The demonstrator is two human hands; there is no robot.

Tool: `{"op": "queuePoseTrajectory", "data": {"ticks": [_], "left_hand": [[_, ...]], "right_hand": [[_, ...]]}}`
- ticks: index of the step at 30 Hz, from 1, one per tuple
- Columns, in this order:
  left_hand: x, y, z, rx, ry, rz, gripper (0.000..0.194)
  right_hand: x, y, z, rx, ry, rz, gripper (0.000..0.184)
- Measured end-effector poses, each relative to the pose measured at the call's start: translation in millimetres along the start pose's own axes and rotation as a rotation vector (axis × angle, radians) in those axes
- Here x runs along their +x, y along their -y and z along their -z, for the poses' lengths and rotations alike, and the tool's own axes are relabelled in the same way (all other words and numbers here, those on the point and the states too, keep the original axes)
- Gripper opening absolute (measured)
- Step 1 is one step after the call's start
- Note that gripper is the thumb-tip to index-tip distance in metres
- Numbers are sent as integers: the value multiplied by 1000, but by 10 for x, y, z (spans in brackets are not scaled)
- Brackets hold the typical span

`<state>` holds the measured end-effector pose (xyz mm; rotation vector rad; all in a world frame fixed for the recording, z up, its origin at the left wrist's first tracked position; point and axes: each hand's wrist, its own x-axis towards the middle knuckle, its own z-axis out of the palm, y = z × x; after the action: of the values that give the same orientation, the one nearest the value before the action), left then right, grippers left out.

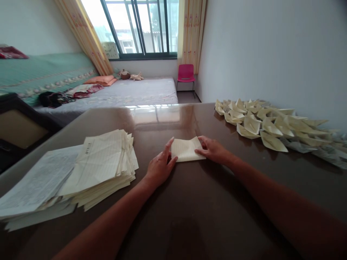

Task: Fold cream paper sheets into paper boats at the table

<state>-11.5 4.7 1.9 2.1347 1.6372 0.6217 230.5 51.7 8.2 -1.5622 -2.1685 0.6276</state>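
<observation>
A small folded sheet of cream paper (185,149) lies flat on the dark brown table (189,216), in the middle. My left hand (160,166) rests at its left edge, fingers stretched out, the forefinger pressing along the paper's side. My right hand (213,148) lies on the paper's right edge, fingers flat and pressing it down. Neither hand lifts the sheet.
A thick stack of cream and printed sheets (81,173) lies at the left. A heap of several folded paper boats (271,126) runs along the wall at the right. Beyond the table stand a bed (130,92), a pink chair (185,74) and a window.
</observation>
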Motion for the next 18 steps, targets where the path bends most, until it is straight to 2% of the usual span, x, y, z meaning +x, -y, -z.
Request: {"op": "queuePoseTrajectory", "data": {"ticks": [2, 4, 9, 18], "left_hand": [[-1, -7, 7, 67, 30, -63, 39], [-5, -11, 6, 125, 38, -110, 33], [-18, -18, -1, 224, 28, -136, 32], [-9, -23, -3, 355, 54, -120, 36]], "right_hand": [[-19, 31, -49, -70, -45, -5, 61], [-45, 63, -81, -117, -55, 3, 65], [-77, 114, -123, -226, -61, 47, 28], [-42, 109, -157, -266, -44, 59, 24]]}}
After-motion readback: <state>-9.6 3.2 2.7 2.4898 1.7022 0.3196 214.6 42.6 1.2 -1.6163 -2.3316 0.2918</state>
